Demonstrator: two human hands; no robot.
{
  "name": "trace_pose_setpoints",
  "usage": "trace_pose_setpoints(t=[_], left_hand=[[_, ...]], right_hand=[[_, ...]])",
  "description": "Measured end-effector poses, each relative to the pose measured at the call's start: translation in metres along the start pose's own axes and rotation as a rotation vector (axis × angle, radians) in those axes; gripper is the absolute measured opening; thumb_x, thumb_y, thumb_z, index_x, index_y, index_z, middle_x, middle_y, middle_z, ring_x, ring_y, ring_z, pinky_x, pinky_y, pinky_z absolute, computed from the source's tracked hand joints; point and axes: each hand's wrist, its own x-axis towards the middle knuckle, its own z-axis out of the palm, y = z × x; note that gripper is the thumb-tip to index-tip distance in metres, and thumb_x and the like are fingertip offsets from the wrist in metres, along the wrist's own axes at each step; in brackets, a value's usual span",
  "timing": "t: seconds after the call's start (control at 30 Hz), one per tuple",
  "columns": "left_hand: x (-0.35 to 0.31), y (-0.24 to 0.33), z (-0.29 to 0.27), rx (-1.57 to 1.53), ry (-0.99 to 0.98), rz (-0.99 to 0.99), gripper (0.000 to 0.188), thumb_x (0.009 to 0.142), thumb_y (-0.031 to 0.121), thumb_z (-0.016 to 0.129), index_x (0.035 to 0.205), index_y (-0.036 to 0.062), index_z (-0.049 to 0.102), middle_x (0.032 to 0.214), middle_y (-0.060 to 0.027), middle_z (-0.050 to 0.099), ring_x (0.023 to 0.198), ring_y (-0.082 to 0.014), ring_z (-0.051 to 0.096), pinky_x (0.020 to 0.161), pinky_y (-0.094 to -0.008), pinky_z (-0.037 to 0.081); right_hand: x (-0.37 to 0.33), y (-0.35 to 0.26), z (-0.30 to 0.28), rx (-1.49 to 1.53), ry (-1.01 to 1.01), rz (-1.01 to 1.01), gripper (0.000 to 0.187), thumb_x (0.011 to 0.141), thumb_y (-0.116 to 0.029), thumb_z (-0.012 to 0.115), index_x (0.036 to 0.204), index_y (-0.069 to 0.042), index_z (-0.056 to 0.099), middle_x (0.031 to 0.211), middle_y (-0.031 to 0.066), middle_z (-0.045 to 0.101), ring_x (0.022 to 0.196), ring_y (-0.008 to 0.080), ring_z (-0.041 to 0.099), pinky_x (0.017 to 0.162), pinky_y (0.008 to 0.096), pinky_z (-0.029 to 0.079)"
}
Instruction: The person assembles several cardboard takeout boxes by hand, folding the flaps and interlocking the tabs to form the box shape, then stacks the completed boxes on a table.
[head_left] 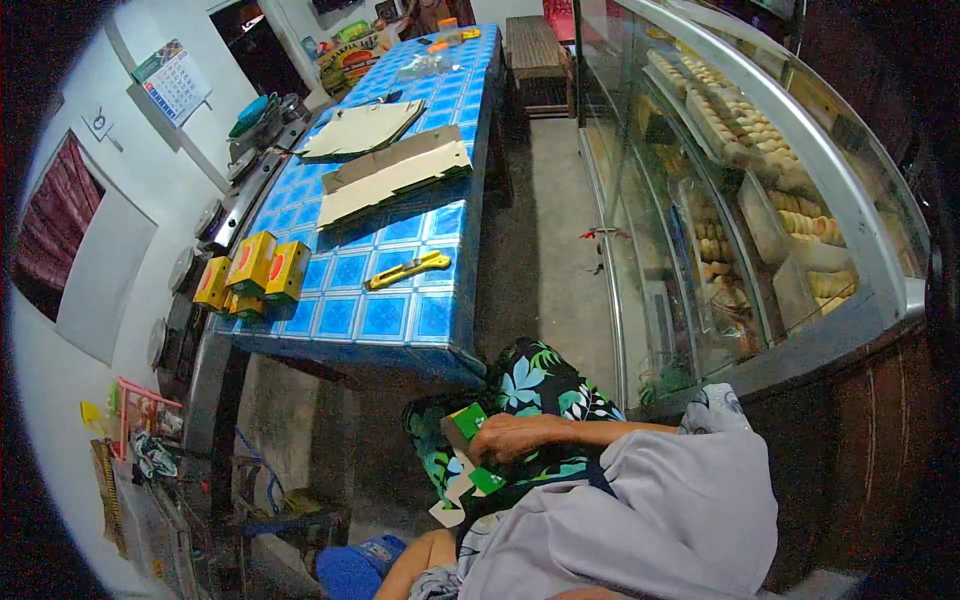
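Over my lap, my right hand (507, 438) is closed with curled fingers on a small green and white cardboard box (487, 481). The box looks partly unfolded, with pale flaps sticking out to the left and below. Beneath it lies dark cloth with a leaf pattern (525, 385) over my knees. Part of my left arm (418, 562) shows at the lower edge, but the left hand is hidden. On the table ahead, a yellow box cutter (408, 270) lies near the front edge. Several small yellow boxes (252, 262) are stacked at the table's left front corner.
The long table (335, 318) has a blue checked cover. Flat cardboard pieces (395, 175) and a stack of pale sheets (362, 130) lie on it. A glass display case (680, 250) with rows of baked goods stands on the right. A wooden bench (533, 50) is farther back.
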Motion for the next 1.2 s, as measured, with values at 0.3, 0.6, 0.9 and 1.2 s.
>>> trace_pose_setpoints(t=[0.3, 0.6, 0.9, 1.2], left_hand=[[0.016, 0.013, -0.008, -0.077, 0.065, 0.047, 0.038, 0.092, 0.024, 0.052, 0.124, 0.0037, 0.053, 0.132, -0.0235, 0.043, 0.123, -0.0310, 0.041, 0.103, -0.0406, 0.031], [0.109, 0.085, 0.043, -0.378, -0.674, 0.593, 0.037, 0.093, 0.023, 0.051, 0.123, 0.0032, 0.054, 0.133, -0.0245, 0.041, 0.125, -0.0315, 0.039, 0.104, -0.0406, 0.030], [0.099, 0.085, 0.158, -0.489, -1.056, 0.532, 0.040, 0.088, 0.033, 0.060, 0.115, 0.0029, 0.060, 0.119, -0.0229, 0.054, 0.114, -0.0315, 0.050, 0.094, -0.0398, 0.040], [0.103, 0.056, 0.136, -0.298, -0.964, 0.395, 0.040, 0.076, 0.031, 0.073, 0.094, -0.0035, 0.064, 0.082, -0.0111, 0.061, 0.074, -0.0195, 0.057, 0.062, -0.0329, 0.045]], right_hand=[[-0.002, 0.007, 0.000, 0.016, 0.037, -0.087, 0.030, 0.063, -0.005, 0.058, 0.093, -0.008, 0.062, 0.081, 0.0156, 0.062, 0.080, 0.0355, 0.060, 0.068, 0.0451, 0.045], [-0.008, 0.007, -0.006, -0.011, 0.057, -0.117, 0.017, 0.066, -0.013, 0.061, 0.083, -0.009, 0.061, 0.073, 0.0146, 0.061, 0.073, 0.0372, 0.060, 0.063, 0.0448, 0.044], [-0.020, -0.006, -0.012, 0.113, 0.058, -0.007, 0.018, 0.067, -0.013, 0.061, 0.084, -0.008, 0.062, 0.074, 0.0150, 0.062, 0.072, 0.0353, 0.060, 0.062, 0.0438, 0.044], [-0.017, -0.006, -0.011, 0.101, 0.031, 0.014, 0.017, 0.068, -0.013, 0.061, 0.084, -0.007, 0.062, 0.075, 0.0151, 0.062, 0.072, 0.0349, 0.060, 0.063, 0.0433, 0.045]])
